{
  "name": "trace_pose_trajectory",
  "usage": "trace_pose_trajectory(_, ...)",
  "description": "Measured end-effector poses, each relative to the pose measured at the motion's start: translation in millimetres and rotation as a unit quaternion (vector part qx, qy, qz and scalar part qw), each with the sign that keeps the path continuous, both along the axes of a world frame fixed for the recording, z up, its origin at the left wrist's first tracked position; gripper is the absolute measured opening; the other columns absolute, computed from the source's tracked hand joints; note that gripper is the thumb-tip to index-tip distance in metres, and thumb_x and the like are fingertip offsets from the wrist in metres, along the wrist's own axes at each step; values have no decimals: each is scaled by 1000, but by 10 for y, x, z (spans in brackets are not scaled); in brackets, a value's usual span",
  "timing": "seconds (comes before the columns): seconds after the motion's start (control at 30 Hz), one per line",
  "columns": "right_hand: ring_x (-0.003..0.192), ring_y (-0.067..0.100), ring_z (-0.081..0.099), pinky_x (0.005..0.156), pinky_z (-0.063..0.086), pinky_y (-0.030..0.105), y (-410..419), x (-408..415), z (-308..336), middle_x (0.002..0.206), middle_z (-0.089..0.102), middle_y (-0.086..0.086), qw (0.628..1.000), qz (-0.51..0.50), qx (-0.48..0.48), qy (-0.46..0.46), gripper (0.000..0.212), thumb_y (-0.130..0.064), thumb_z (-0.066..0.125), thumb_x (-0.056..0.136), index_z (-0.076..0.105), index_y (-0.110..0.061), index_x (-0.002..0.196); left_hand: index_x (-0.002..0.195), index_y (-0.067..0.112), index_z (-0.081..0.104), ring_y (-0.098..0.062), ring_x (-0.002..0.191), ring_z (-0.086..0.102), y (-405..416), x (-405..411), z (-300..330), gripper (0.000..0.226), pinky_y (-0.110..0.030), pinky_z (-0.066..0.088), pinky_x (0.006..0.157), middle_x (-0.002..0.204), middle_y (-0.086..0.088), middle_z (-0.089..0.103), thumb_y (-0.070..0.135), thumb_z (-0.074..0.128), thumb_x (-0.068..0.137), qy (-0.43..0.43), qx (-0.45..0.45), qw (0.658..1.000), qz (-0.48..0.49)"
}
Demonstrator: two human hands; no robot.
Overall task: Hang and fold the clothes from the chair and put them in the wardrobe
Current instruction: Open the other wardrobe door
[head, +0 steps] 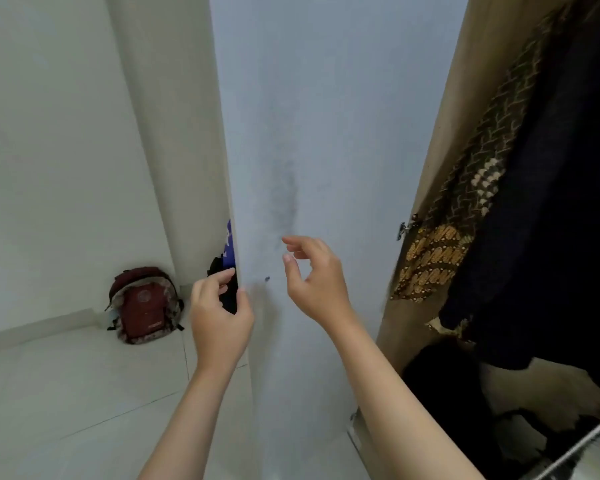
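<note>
The wardrobe door point(326, 133) stands open with its pale blue-grey inner face towards me. My left hand point(219, 313) grips the door's left edge, fingers round the outer side and thumb on the near side. Something black point(228, 301) and something blue point(228, 244) show just behind that edge; I cannot tell what they are. My right hand point(314, 278) hovers in front of the door, fingers loosely curled and holding nothing. Inside the wardrobe at right hang a brown batik shirt point(465, 209) and a dark navy garment point(551, 202).
A dark red backpack point(144, 304) leans in the room's corner on the white tiled floor point(66, 393). A door hinge point(405, 228) sits on the wardrobe's side panel. Dark clothes point(444, 382) lie low in the wardrobe, and a metal rail point(582, 441) crosses the bottom right.
</note>
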State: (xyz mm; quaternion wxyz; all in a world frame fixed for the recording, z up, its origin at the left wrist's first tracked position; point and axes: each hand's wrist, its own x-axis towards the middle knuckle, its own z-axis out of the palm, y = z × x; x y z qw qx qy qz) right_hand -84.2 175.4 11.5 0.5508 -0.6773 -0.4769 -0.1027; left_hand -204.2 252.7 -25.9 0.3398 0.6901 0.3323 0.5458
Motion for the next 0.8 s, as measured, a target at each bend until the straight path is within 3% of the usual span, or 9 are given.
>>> trace_pose_trajectory(0.13,100,9,57,86,50,29,420,-347,127,111,59,-1,999,11,23,-43,29,-23,54,88,65,-19,115,111,24,59,-5,103,57,355,-250,51,34,-19,43,83,112,4,59,4,63,84,-22,-23,995,-94)
trace_pose_trajectory(0.23,110,20,52,93,47,32,758,-515,232,121,52,6,992,-41,87,-78,28,-22,59,85,68,-18,112,112,24,59,-3,108,57,630,-323,96,34,-19,43,87,116,6,62,5,64,84,-1,-21,986,-163)
trace_pose_trajectory(0.3,111,23,49,96,42,28,949,-577,324,125,49,8,983,-91,117,-104,28,-19,65,83,70,-21,110,113,24,61,1,109,56,791,-342,127,31,-19,42,89,115,10,64,10,63,86,23,-28,977,-211)
trace_pose_trajectory(0.43,109,20,44,95,30,12,1216,-611,487,125,46,11,967,-169,130,-142,32,-19,70,81,70,-26,112,112,25,62,-1,109,58,1032,-311,130,28,-33,45,99,111,14,67,16,64,87,50,-57,950,-302)
trace_pose_trajectory(0.6,96,23,51,76,52,40,1184,-491,551,122,50,12,941,-270,71,-191,42,-20,71,79,65,-30,119,114,27,61,-6,112,59,1131,-211,101,32,-34,46,101,113,11,66,15,65,86,53,-66,918,-387)
trace_pose_trajectory(0.8,93,23,57,71,56,41,1028,-485,582,121,53,12,931,-287,44,-222,42,-24,72,80,64,-29,121,108,13,63,-7,94,65,1094,-171,120,23,-19,52,83,103,-3,68,5,64,86,-8,-127,894,-429)
